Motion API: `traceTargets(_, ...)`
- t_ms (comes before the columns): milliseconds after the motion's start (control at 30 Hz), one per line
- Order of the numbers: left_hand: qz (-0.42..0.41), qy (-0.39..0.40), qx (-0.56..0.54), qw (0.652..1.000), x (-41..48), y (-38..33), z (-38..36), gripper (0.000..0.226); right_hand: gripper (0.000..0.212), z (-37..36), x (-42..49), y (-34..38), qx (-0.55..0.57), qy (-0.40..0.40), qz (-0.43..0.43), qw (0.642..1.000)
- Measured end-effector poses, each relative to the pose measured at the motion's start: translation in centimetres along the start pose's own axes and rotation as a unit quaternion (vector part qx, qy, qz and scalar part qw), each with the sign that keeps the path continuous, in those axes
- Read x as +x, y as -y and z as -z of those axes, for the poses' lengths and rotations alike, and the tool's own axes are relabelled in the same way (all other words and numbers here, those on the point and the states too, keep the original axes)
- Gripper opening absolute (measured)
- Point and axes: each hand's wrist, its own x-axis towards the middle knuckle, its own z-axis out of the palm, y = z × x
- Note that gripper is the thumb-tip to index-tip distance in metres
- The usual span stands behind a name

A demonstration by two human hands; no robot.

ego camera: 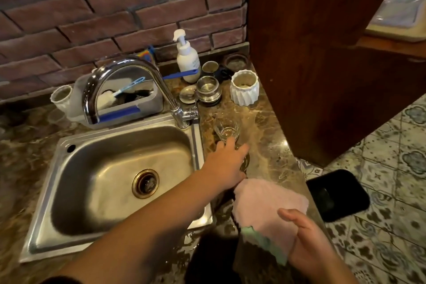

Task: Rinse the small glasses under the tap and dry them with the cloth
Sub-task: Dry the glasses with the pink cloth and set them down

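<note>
A small clear glass [227,132] stands upright on the marble counter [272,145], just right of the sink [96,145]. My left hand [227,163] reaches across the sink's right rim, its fingertips right in front of that glass. Its fingers curl down over a second small glass [245,162], of which only a bit of rim shows at the hand's right edge. My right hand [309,244] holds a pink cloth [269,207] with a green edge above the counter's front. The chrome tap [129,69] arches over the sink, and no water is running.
Behind the glasses stand a white ribbed cup [244,87], metal bowls [208,89] and a soap pump bottle [187,60]. A tub of brushes [124,97] sits behind the tap. A wooden post [322,53] bounds the counter on the right, with a black mat [337,193] on the tiled floor.
</note>
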Motion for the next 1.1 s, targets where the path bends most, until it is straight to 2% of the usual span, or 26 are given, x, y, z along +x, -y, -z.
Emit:
traceTargets(133,-0.004,-0.008,0.029,1.0,0.4,-0.4,-0.5,0.072,0.031,-0.4,-0.6,0.6,-0.003,0.001,0.007,1.0)
traceTargets(267,0.008,-0.028,-0.04,0.999,-0.1,0.3,-0.2,0.07,0.018,-0.6,-0.8,0.7,0.052,0.002,0.053,0.997)
traceTargets(300,0.012,-0.033,-0.064,0.997,-0.5,0.6,0.0,0.07,0.015,-0.7,-0.6,0.7,0.067,0.025,0.076,0.995)
traceTargets(433,0.023,-0.041,-0.129,0.99,-3.4,2.1,2.0,0.071,0.025,-2.5,-1.4,-0.5,0.045,0.125,0.144,0.981)
traceTargets(533,0.011,-0.048,-0.163,0.985,-6.5,3.0,4.0,0.071,0.038,-4.4,-1.8,-1.3,-0.058,0.121,0.235,0.963)
traceTargets(600,-0.001,-0.053,-0.189,0.981,-8.9,3.2,5.1,0.071,0.051,-5.9,-2.3,-2.5,-0.161,0.118,0.298,0.934)
traceTargets(667,-0.008,-0.067,-0.201,0.977,-11.5,3.1,6.1,0.073,0.067,-7.7,-3.2,-3.8,-0.24,0.124,0.326,0.906)
traceTargets(833,-0.028,-0.117,-0.209,0.971,-17.8,3.6,8.1,0.074,0.059,-12.1,-5.6,-6.5,-0.33,0.154,0.404,0.839)
traceTargets(900,-0.044,-0.124,-0.208,0.969,-20.3,4.4,8.6,0.075,0.073,-13.6,-6.4,-7.0,-0.328,0.186,0.43,0.82)
traceTargets(1000,-0.059,-0.118,-0.219,0.967,-23.8,5.9,9.1,0.081,0.083,-15.9,-7.3,-7.3,-0.298,0.235,0.408,0.83)
traceTargets(1100,-0.09,-0.095,-0.194,0.972,-27.1,7.7,9.5,0.083,0.077,-17.6,-7.5,-8.1,-0.258,0.288,0.363,0.848)
